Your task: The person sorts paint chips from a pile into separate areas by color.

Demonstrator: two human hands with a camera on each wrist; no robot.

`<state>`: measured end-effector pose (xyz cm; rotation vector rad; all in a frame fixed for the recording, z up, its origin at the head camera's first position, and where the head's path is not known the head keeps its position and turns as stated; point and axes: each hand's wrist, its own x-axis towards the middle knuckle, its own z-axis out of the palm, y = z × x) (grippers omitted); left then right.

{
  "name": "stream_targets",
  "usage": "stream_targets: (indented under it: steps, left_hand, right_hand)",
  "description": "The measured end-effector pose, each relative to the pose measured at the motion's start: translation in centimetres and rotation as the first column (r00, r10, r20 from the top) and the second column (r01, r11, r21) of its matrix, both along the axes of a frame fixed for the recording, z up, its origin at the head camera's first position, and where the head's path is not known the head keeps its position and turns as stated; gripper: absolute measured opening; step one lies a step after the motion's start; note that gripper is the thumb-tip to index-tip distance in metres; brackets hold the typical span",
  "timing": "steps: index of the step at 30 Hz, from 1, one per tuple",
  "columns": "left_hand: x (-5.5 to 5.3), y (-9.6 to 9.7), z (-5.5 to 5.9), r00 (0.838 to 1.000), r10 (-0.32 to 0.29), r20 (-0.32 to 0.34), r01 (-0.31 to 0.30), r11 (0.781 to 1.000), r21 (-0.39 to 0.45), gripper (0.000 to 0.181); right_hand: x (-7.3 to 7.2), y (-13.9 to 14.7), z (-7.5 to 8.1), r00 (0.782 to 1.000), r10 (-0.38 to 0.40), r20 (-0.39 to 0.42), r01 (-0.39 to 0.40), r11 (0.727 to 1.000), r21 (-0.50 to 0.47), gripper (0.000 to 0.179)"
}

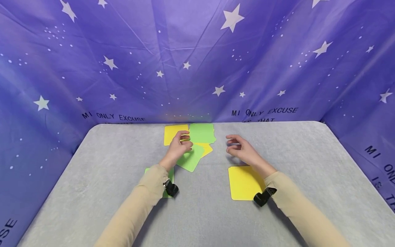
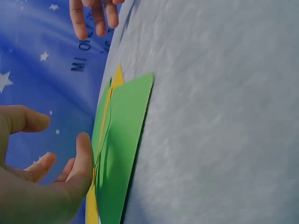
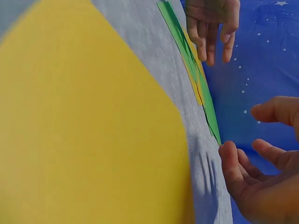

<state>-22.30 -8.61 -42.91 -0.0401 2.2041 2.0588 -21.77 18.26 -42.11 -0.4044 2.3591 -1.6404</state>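
Observation:
My left hand point(image 1: 179, 147), fingers loosely bent and holding nothing, hovers over a cluster of flat square sheets. Around it lie a yellow sheet point(image 1: 170, 135) at the back left, a green sheet point(image 1: 201, 132) beside it, and a tilted green sheet point(image 1: 190, 160) overlapping another yellow sheet point(image 1: 207, 149). My right hand point(image 1: 243, 151) is in the air to the right of the cluster, its fingers apart and nothing between them. Below its wrist rests a larger-looking yellow sheet point(image 1: 243, 185), which fills much of the right wrist view.
Another green sheet point(image 1: 171, 174) lies partly hidden under my left forearm. The sheets rest on a grey cloth-covered table point(image 1: 203, 219). A purple curtain point(image 1: 197, 44) with white stars and printed words stands behind and on both sides.

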Motion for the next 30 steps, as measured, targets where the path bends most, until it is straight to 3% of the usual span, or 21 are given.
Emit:
stream_targets:
  steps: [8,16,24,30]
  left_hand:
    - [-1.6,-0.7,0.6,0.999,0.034,0.040,-0.037,0.998,0.057,0.056]
    - [-2.2,-0.7,0.4,0.996,0.031,0.084,-0.042,0.989,0.140,0.058]
    - [-2.2,-0.6,0.1,0.994,-0.008,0.113,-0.015,0.981,0.194,0.056]
    - [-1.6,-0.9,0.0,0.989,-0.023,0.143,-0.016,0.964,0.264,0.058]
  right_hand:
    - [-2.3,-1.6,0.3,0.998,0.045,0.046,-0.044,0.999,-0.030,0.059]
    - [-4.3,-2.7,0.0,0.989,0.066,0.129,-0.057,0.995,-0.076,0.063]
    - [-4.5,-3.2,-0.5,0.981,0.091,0.172,-0.052,0.975,-0.215,0.065]
    - [-4.2,-3.5,-0.4,0.968,0.043,0.247,0.021,0.968,-0.251,0.073]
